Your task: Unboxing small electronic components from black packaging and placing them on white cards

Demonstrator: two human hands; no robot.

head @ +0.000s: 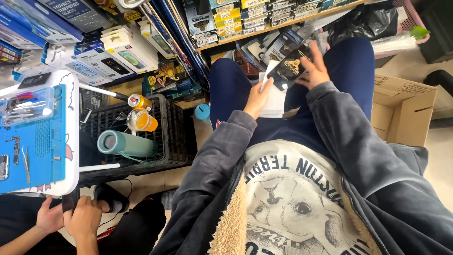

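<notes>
I sit with my knees in dark blue trousers, looking down my grey jacket. My right hand (315,71) grips a flat black package (290,66) with a gold emblem, held above my lap. Beneath it, my left hand (257,98) holds a thin stack of white flat packages (273,101) resting between my thighs. The black package overlaps the top of the white stack. Both hands are close together, a few centimetres apart.
A black plastic crate (172,137) at left holds a teal flask (126,143), an orange cup and a can. A blue work mat on a white table (71,141) carries small tools. Another person's hands (71,217) hold something at lower left. Shelves of boxed packages stand ahead; a cardboard box (401,111) at right.
</notes>
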